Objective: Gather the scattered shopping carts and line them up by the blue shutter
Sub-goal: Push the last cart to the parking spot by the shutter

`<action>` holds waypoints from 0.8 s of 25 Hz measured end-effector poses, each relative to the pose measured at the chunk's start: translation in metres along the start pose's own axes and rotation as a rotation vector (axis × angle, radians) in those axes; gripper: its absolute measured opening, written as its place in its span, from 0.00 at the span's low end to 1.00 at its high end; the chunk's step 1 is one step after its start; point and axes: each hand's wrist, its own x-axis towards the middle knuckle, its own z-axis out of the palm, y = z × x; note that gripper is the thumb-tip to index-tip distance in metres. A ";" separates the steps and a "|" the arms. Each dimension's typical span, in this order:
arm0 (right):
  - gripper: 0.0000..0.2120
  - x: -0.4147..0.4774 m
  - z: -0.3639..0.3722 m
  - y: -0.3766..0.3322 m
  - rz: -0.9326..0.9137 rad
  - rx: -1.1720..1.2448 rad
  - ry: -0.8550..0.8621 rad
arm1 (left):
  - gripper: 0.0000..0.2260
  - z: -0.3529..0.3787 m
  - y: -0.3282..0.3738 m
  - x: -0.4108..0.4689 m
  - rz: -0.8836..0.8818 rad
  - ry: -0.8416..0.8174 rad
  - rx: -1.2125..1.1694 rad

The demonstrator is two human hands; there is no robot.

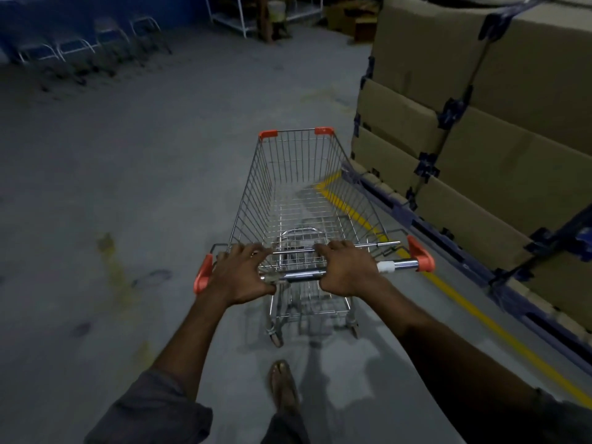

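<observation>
Chrome wire is forming the basket of the shopping cart [304, 200], which is standing empty at the centre of the frame on the grey floor [128, 187], nose pointing toward the upper edge. Both hands are taking the handle bar [301, 276] at the cart's near end. The left hand [242, 277] is curling over the bar near its left orange cap, thumb tucked beneath and fingers reaching on toward the basket's rear rim. The right hand [347, 270] is wrapping the bar right of centre. This two-handed, spread hold is probably serving to steer as well as push, since one hand alone would let the castors swing.

At the upper left, a row of carts [89, 49] is standing against a blue surface [96, 11], blurred but likely the shutter named in the task; the held cart is lying well apart from it, with open floor between. At the right, stacked cardboard boxes [480, 123] are rising beside a yellow floor line [480, 318], and the cart's right side is running near them, so any turn toward the row will need to go leftward. One sandalled foot [283, 386] is showing below the cart.
</observation>
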 end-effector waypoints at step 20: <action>0.38 0.340 -0.077 -0.067 -0.050 -0.052 0.074 | 0.44 -0.090 -0.215 0.253 -0.075 -0.001 -0.052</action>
